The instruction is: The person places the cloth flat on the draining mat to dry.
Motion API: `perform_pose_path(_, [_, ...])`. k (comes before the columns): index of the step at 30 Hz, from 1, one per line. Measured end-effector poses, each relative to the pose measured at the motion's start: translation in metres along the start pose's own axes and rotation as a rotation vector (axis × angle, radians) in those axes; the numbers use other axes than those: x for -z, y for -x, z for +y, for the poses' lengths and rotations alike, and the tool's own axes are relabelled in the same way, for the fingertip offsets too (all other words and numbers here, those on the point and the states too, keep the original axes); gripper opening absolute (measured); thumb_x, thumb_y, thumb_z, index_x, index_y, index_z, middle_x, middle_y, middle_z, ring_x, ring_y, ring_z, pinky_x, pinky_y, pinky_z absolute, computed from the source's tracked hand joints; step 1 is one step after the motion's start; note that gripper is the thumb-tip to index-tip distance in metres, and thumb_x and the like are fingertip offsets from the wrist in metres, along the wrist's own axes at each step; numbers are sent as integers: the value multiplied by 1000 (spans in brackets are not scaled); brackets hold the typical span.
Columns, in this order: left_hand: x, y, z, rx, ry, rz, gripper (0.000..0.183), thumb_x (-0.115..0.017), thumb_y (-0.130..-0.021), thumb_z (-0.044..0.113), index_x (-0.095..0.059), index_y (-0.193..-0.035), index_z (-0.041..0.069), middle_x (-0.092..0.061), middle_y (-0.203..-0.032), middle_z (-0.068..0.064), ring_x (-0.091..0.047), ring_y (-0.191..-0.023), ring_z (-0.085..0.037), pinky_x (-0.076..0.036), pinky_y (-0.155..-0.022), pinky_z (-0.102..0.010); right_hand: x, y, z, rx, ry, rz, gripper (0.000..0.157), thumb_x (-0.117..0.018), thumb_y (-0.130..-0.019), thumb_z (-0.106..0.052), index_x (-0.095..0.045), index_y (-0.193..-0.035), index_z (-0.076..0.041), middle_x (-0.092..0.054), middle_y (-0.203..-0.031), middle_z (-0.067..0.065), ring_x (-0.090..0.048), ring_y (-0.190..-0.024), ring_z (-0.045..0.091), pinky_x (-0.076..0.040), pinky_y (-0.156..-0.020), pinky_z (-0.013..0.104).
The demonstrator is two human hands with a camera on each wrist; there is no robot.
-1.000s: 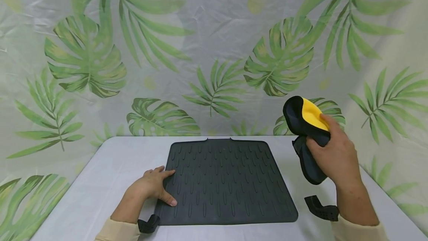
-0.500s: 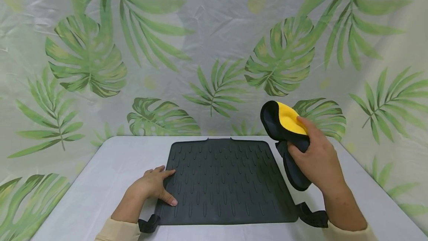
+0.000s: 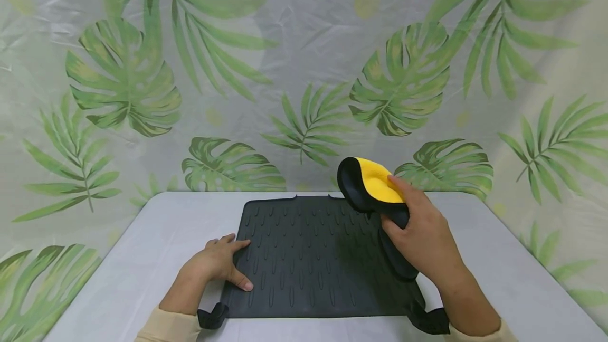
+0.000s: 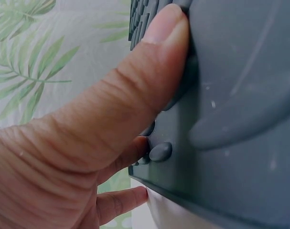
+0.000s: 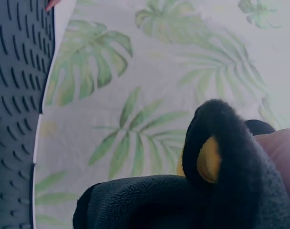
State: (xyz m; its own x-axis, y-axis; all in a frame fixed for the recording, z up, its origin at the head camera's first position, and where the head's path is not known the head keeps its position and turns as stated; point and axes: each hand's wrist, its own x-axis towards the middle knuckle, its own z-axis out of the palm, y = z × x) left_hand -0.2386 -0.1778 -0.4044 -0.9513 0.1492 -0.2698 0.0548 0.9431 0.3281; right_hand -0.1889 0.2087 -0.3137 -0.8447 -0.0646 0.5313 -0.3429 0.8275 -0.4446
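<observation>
Trainee: State the condition of each hand.

Instructor: The left hand (image 3: 219, 262) is spread, fingers extended, with its thumb on the left margin of the textured mat (image 3: 294, 268). The right hand (image 3: 425, 234) grips a soft black-and-yellow article (image 3: 376, 188), forefinger on the yellow part and thumb against the black.

Trainee: Where is the article located?

Instructor: Tilted, over the right part of the mat in the head view. A shadow on the mat suggests a gap below it. The mat lies on the white counter (image 3: 185, 226).

Trainee: Which faults are possible?

Instructor: First, slippage. The article looks flexible, and its lower part extends below the thumb; a relaxed grip could let it fold, swing or drop. Second, mat displacement. The left hand bears on one side only, so a sideways push at the right could rotate the mat. Third, snagging. The black wrist mount (image 3: 429, 322) overlaps the mat's near right corner in the head view; if the wrist dips, it could catch the edge. Contact there cannot be determined.
</observation>
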Motion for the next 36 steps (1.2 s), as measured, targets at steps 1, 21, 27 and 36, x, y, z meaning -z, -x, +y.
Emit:
perform_pose_path(1, [0, 0, 0, -1, 2, 1, 114, -98, -53, 53, -51, -151, 18, -35, -162, -25, -31, -145, -59, -40, -105, -75, -2, 1, -1, 11, -1, -4, 78, -76, -88, -10, -40, -157, -17, -52, -150, 20, -54, -132, 43, -47, -102, 69])
perform_pose_path(21, [-1, 0, 0, -2, 5, 12, 114, -99, -52, 52, -52, -151, 19, -35, -162, -24, -32, -144, -58, -42, -104, -74, -25, 13, -20, 119, -2, -74, 80, -79, -85, -8, -43, -155, -21, -58, -139, 11, -65, -119, 34, -57, -96, 56])
perform_pose_path(27, [-2, -1, -1, 3, 8, 23, 115, -99, -50, 53, -53, -150, 19, -36, -161, -24, -33, -144, -58, -43, -103, -74, -43, 15, -18, 205, -7, -103, 82, -81, -82, -4, -44, -153, -22, -58, -138, 9, -69, -104, 26, -61, -88, 46])
perform_pose_path(36, [-2, -1, -1, 5, 16, 24, 115, -99, -50, 52, -54, -150, 19, -37, -161, -23, -33, -145, -57, -42, -104, -74, -77, 20, -11, 286, 0, -198, 88, -88, -76, -5, -46, -152, -24, -59, -135, 4, -66, -86, 15, -61, -79, 34])
